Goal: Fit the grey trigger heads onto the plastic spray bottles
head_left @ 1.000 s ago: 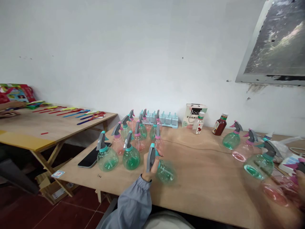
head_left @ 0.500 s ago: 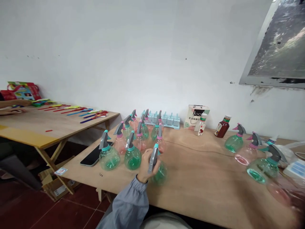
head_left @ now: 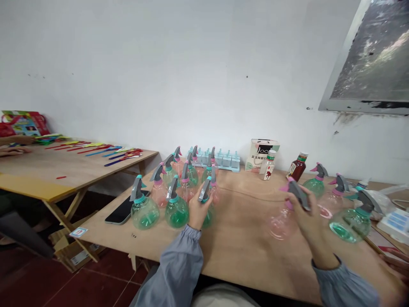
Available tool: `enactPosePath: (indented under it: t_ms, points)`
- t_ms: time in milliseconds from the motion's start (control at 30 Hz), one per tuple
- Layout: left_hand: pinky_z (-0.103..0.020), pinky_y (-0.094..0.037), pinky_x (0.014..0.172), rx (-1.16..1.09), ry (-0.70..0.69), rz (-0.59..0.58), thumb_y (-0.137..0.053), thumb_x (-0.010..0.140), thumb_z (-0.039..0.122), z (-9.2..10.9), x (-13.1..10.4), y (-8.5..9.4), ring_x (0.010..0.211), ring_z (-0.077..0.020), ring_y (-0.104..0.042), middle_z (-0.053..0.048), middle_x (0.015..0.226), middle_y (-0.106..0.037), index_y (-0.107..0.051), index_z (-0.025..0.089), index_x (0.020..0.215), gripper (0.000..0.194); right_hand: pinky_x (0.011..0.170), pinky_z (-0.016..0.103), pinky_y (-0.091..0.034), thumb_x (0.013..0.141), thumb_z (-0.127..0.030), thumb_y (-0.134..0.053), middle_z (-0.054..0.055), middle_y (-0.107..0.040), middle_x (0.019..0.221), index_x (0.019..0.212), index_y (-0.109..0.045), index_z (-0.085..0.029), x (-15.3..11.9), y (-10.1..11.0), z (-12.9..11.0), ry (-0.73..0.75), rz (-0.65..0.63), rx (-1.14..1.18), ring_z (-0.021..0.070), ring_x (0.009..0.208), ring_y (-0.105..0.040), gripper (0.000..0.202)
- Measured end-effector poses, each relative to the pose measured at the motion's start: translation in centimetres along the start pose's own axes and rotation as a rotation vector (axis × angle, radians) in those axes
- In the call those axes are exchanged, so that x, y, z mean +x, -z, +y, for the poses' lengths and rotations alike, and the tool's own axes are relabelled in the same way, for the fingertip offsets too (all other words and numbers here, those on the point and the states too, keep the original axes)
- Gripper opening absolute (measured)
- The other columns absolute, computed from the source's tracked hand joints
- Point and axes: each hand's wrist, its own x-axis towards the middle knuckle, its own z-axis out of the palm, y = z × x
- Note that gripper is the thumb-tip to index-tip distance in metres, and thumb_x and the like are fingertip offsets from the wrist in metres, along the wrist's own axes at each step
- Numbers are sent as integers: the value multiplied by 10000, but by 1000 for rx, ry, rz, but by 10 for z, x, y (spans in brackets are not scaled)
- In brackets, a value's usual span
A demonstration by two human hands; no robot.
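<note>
My left hand (head_left: 198, 207) is closed round the neck of a green spray bottle (head_left: 208, 216) with a grey and teal head, at the front right of a group of green and pink spray bottles. The nearest of these are a green bottle (head_left: 177, 212) and another green one (head_left: 145, 213) at the left. In my right hand (head_left: 308, 217) is a pink spray bottle (head_left: 280, 224), held by its grey and pink head, slightly blurred. Several more bottles stand to the right, among them a green one (head_left: 350, 225) and a pink one (head_left: 330, 202).
A black phone (head_left: 123, 212) lies left of the group. Behind stand a pale blue mould tray (head_left: 228, 161), a paper bag (head_left: 255, 154), a clear bottle (head_left: 268, 168) and a red-brown bottle (head_left: 296, 168). Another person's hands rest on the left table (head_left: 35, 170); someone's hand is at the right edge.
My right hand has come into view from the right with the pink bottle. My left hand and its green bottle have shifted slightly up and back, in line with the group.
</note>
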Motion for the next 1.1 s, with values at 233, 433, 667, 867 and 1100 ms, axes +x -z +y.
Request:
enactPosePath:
  t_ms: [233, 433, 667, 867, 1100]
  points:
    - [-421, -543, 815, 127, -554, 534, -651, 809, 611, -8, -25, 4, 1064, -282, -598, -139, 1254, -561, -405, 247, 1469, 793, 695, 338, -564, 712, -564, -782, 1, -617, 947, 1263, -439, -263, -30, -58, -2, -159, -193, 279, 150, 723, -603, 716]
    - [-385, -526, 912, -49, -576, -108, -626, 882, 319, 37, -45, -15, 1036, -224, -632, -76, 1099, -638, -542, 239, 1280, 414, 749, 362, -580, 791, -477, -730, 7, -611, 969, 1256, -356, -273, -58, -86, 8, -119, -279, 377, 171, 798, -641, 631]
    - [-494, -436, 1108, -240, -33, -610, -788, 718, 331, 66, -35, -65, 1292, -319, -549, -144, 1353, -595, -414, 197, 1445, 829, 753, 408, -582, 811, -446, -650, 51, -617, 967, 1047, -445, -245, -98, -100, 35, 6, -380, 206, 222, 852, -656, 371]
    - [-414, -494, 1004, -279, 20, -495, -581, 742, 131, 59, -38, -61, 1088, -244, -641, -97, 1177, -667, -524, 187, 1288, 551, 982, 489, -530, 721, -499, -795, 134, -624, 1227, 1237, -489, -206, -90, -48, 44, 168, -519, 18, 292, 1138, -630, 668]
    - [-301, -514, 799, -383, 34, -521, -576, 739, 137, 51, -24, -33, 725, -120, -586, -54, 1125, -659, -536, 212, 1157, 426, 971, 531, -457, 774, -579, -652, 49, -577, 980, 1063, -387, -244, 22, 73, 104, 113, 432, 5, 237, 943, -633, 515]
